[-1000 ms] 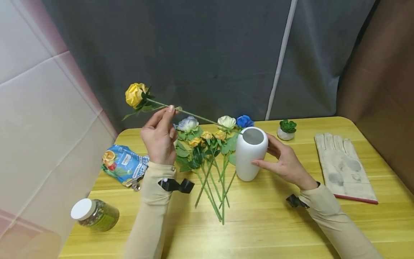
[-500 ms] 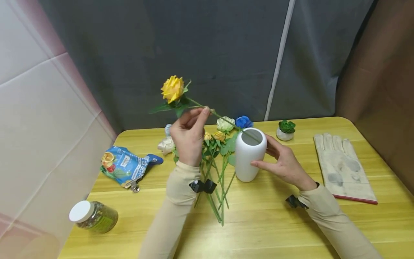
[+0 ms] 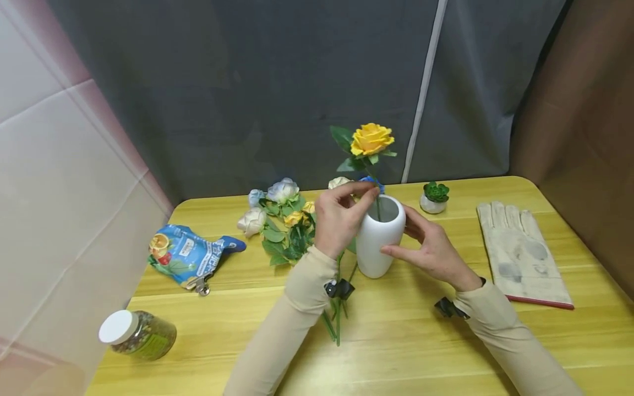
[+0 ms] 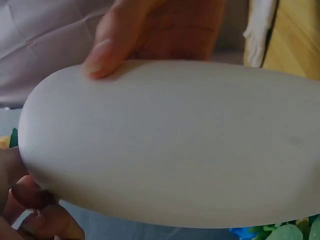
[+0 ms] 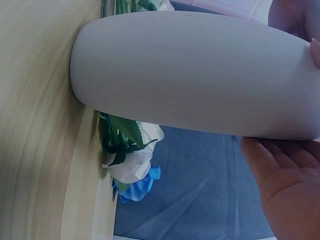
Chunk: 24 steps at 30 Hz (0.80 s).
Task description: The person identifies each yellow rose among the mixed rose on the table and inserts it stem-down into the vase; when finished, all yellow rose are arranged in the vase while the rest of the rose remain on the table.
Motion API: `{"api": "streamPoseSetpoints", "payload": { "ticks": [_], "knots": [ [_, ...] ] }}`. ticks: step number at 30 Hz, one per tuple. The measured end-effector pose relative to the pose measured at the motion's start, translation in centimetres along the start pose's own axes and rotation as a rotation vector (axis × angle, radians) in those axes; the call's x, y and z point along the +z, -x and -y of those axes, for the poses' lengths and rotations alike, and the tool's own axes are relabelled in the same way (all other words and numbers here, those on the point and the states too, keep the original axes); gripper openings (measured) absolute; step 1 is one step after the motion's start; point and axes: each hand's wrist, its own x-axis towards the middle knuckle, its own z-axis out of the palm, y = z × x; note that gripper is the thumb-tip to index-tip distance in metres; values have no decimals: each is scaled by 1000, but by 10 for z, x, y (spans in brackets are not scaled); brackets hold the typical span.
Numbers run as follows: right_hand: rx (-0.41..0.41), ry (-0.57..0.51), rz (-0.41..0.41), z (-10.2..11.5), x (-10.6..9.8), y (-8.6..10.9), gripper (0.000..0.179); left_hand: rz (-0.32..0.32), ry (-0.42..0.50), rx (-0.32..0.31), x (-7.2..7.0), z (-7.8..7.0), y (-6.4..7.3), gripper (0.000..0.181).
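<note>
On a wooden worktop (image 3: 406, 352), a person's right hand (image 3: 438, 253) holds a white vase (image 3: 378, 247) and the left hand (image 3: 342, 217) a yellow rose (image 3: 372, 139).
Behind everything hangs a dark grey curtain (image 3: 247, 99). Loose flowers (image 3: 274, 235) with yellow, white and blue blooms lie left of the vase and beyond it, their green stems pointing near. A pale, stained glove (image 3: 520, 258) lies flat at the right. The vase is upright near the centre, the right hand's grip curled around its right side. The left hand's grip pinches the rose's stem, whose lower end is inside the vase mouth; the bloom is above. At the left is a blue pouch (image 3: 190, 254), with a white-lidded jar (image 3: 151, 336) nearer. A small succulent (image 3: 435, 197) sits at the far right.
</note>
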Motion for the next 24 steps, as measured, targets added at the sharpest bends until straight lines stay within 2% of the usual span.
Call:
{"api": "streamPoseSetpoints", "payload": {
  "ticks": [3,7,12,15,18,21,24],
  "knots": [
    [-8,8,4,0,0,0,83,19,-63,9,3,1,3,13],
    [-16,19,5,-1,0,0,82,3,-114,-6,4,0,7,12],
    [10,14,17,-1,1,1,79,-23,-86,-35,2,1,8,9],
    [31,8,25,-1,1,1,76,-17,-48,-52,0,2,8,10],
    [48,7,23,-1,0,2,74,-8,-5,-70,-8,3,6,9],
    [57,14,17,-1,0,2,74,-14,20,-88,-21,6,4,11],
    [57,12,8,-1,-1,2,74,-25,-24,-115,-41,14,5,13]
  ]
}}
